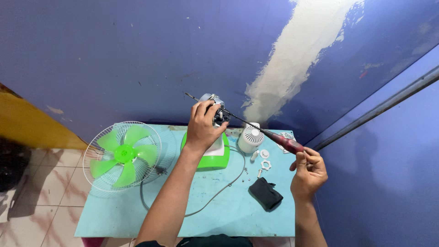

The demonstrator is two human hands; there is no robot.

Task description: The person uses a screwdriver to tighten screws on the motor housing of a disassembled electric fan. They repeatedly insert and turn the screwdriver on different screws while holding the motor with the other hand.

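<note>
Left hand (204, 124) on fan motor (216, 110), right hand (309, 170) w/ screwdriver (256, 128)

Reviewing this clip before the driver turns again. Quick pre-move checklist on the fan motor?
1. Left hand grips the motor unit on the green fan base: ok.
2. Right hand holds the red-handled screwdriver: ok.
3. Screwdriver tip seated in a screw: cannot tell, the fingers hide it.
4. Small white nuts and screws loose on the table, apart from both hands: ok.
5. Power cord trails across the table; plugged in or not: cannot tell.
6. Fan blade and grille overhangs the table edge: not ok.
</note>
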